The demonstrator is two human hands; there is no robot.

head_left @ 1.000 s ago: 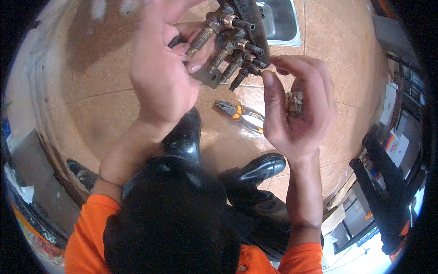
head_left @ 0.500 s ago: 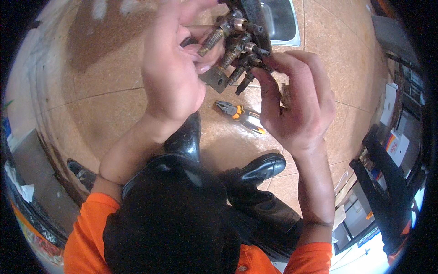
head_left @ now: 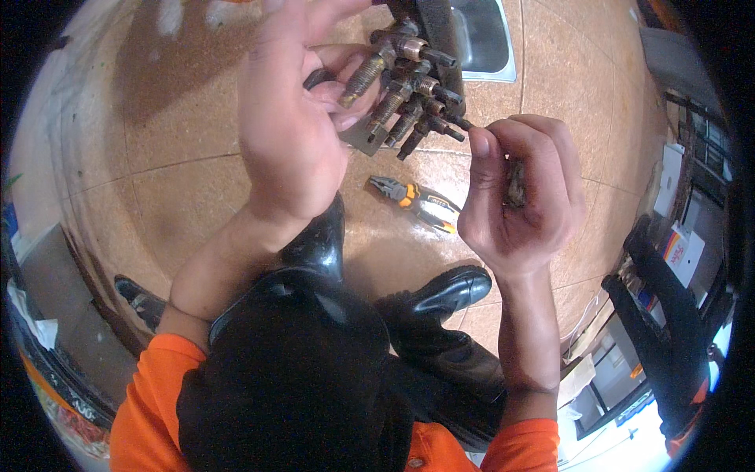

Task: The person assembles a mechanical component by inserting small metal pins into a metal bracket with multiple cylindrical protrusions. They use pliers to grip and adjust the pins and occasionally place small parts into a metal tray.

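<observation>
A row of brass-coloured, grimy gas valves (head_left: 405,98) on a dark metal pipe or bar hangs over the tiled floor. My left hand (head_left: 291,149) is closed around its left side, partly blurred and hiding some of it. Threaded ends point down-left, and thin dark stems stick out to the right. At the nearest stem, my right hand (head_left: 535,177) pinches the tip between thumb and forefinger. A brownish wad (head_left: 515,185), whose kind I cannot make out, sits in the curl of that palm. Combination pliers (head_left: 415,202) with black and orange handles lie on the floor below.
A stainless steel basin (head_left: 512,59) stands beyond the valves. My black boots (head_left: 452,289) are planted close below the pliers. Another person's dark-clothed legs (head_left: 668,338) show at the right, near shelving and boxes (head_left: 683,253).
My right hand has drawn right and slightly down, from among the stems to the tip of the nearest one. The valves have tilted a little; my left hand keeps hold.
</observation>
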